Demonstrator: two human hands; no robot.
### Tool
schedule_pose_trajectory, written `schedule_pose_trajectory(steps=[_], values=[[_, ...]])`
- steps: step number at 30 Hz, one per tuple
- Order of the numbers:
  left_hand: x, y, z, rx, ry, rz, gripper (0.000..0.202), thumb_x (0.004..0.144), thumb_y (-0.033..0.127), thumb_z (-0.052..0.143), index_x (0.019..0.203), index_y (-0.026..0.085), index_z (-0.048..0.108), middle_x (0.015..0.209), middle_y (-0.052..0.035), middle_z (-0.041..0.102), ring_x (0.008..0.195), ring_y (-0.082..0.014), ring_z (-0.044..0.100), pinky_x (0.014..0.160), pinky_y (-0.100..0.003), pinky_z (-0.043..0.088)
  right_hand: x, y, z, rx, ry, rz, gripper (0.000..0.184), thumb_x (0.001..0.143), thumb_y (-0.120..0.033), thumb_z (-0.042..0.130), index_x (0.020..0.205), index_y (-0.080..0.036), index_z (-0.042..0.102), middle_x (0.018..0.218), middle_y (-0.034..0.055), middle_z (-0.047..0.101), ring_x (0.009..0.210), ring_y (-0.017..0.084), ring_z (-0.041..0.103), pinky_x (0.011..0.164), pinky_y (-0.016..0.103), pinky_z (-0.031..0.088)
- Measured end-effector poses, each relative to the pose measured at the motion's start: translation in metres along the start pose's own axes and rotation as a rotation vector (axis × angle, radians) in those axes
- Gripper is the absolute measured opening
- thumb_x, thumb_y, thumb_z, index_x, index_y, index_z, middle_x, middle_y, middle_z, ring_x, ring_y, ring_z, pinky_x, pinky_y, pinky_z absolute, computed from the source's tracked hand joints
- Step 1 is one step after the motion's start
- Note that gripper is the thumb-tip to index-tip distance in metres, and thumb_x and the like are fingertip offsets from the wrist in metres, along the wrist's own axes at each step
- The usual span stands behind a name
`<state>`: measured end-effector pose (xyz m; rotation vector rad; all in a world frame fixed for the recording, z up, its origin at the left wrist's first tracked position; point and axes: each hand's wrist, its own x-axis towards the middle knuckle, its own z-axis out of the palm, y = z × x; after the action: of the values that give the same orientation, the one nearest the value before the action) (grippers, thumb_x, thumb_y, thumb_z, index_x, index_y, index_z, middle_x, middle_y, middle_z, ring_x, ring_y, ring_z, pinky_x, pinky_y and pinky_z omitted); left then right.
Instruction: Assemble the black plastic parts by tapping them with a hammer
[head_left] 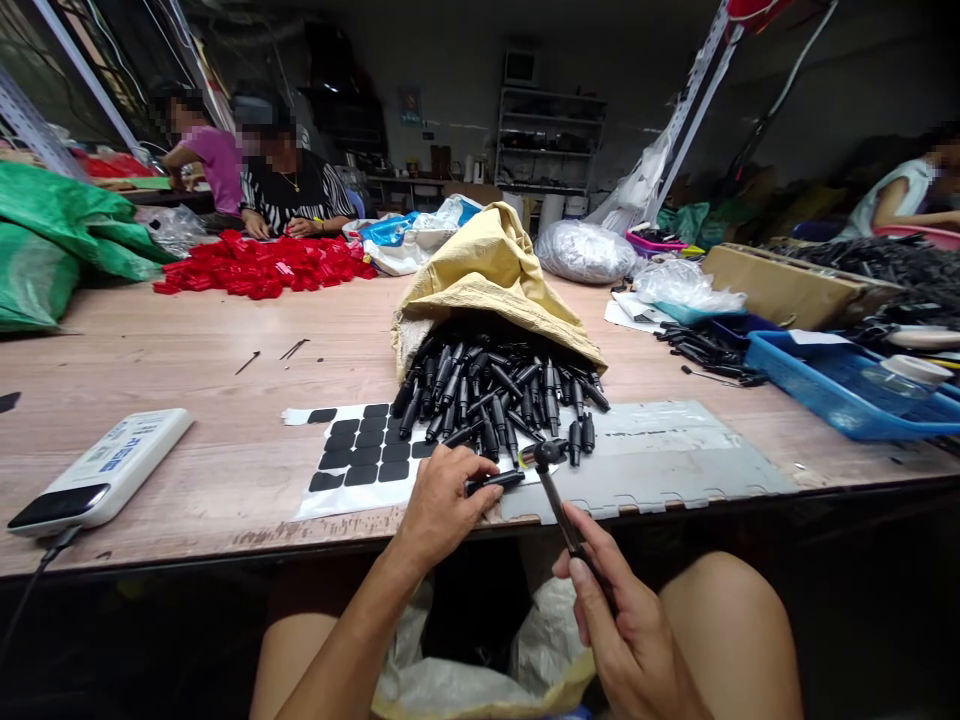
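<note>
My left hand (444,500) rests at the table's front edge, fingers closed round a black plastic handle piece (493,481) taken from the pile of black handle pieces (495,395). The pile spills out of a yellow woven sack (491,268). My right hand (626,615) is below the table edge, gripping a thin black rod with a small head (551,470) that points up toward the pile. A white sheet of black adhesive pads (360,450) lies just left of my left hand.
A white power bank (101,475) with a cable lies at the left. A grey sheet (660,455) lies right of the pile. A blue tray (847,385), cardboard box (787,280), red parts (262,265) and seated people are farther off. A bag (480,670) sits between my knees.
</note>
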<state>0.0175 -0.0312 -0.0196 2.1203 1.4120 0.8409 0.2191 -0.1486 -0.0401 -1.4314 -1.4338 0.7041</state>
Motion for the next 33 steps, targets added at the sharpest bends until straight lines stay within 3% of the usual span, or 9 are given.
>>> schedule_pose_trajectory(steps=[4,9,15,20,26,33], values=[[0.001,0.000,0.000,-0.001,0.001,-0.032,0.012,0.083,0.027,0.074,0.094,0.029,0.076,0.091,0.0006,0.071,0.094,-0.0221,0.054,0.083,-0.036,0.040,0.003,-0.001,-0.003,-0.088,-0.054,-0.061,0.051,0.099,-0.042,0.048,0.148,-0.024,0.050,0.109,0.0082,0.072,0.083,0.014,0.070,0.077,0.021,0.059],[0.001,-0.002,0.001,0.008,-0.006,-0.029,0.015,0.083,0.026,0.075,0.097,0.030,0.078,0.092,0.0004,0.070,0.096,-0.0220,0.054,0.085,-0.035,0.040,0.004,0.005,-0.004,-0.208,-0.128,-0.178,0.050,0.100,-0.032,0.048,0.150,-0.026,0.046,0.135,0.0075,0.065,0.106,0.015,0.070,0.099,0.024,0.052],[0.002,0.001,-0.001,-0.005,-0.019,-0.058,0.013,0.081,0.025,0.077,0.093,0.029,0.079,0.089,0.0011,0.069,0.093,-0.0209,0.054,0.084,-0.034,0.042,0.005,0.001,-0.003,-0.231,-0.132,-0.217,0.051,0.100,-0.028,0.047,0.151,-0.028,0.044,0.138,0.0046,0.063,0.107,0.013,0.070,0.097,0.021,0.053],[0.002,0.002,-0.002,-0.011,-0.017,-0.062,0.014,0.080,0.024,0.076,0.092,0.030,0.078,0.089,0.0006,0.070,0.093,-0.0217,0.054,0.082,-0.034,0.042,0.003,-0.001,0.000,-0.230,-0.146,-0.179,0.050,0.101,-0.029,0.046,0.151,-0.027,0.045,0.143,0.0060,0.059,0.115,0.017,0.067,0.106,0.029,0.050],[0.003,0.004,-0.002,-0.026,-0.021,-0.070,0.015,0.079,0.023,0.075,0.090,0.031,0.079,0.088,0.0007,0.070,0.091,-0.0213,0.054,0.081,-0.034,0.042,0.004,-0.003,0.000,-0.236,-0.192,-0.196,0.049,0.100,-0.027,0.047,0.149,-0.027,0.047,0.144,0.0050,0.059,0.123,0.019,0.063,0.109,0.031,0.049],[0.003,0.004,-0.002,-0.017,-0.025,-0.082,0.015,0.077,0.023,0.077,0.091,0.029,0.079,0.087,0.0010,0.070,0.092,-0.0217,0.055,0.081,-0.034,0.041,0.004,-0.012,-0.001,-0.249,-0.098,-0.309,0.055,0.099,-0.020,0.047,0.152,-0.031,0.041,0.146,0.0024,0.057,0.130,0.019,0.058,0.110,0.031,0.048]])
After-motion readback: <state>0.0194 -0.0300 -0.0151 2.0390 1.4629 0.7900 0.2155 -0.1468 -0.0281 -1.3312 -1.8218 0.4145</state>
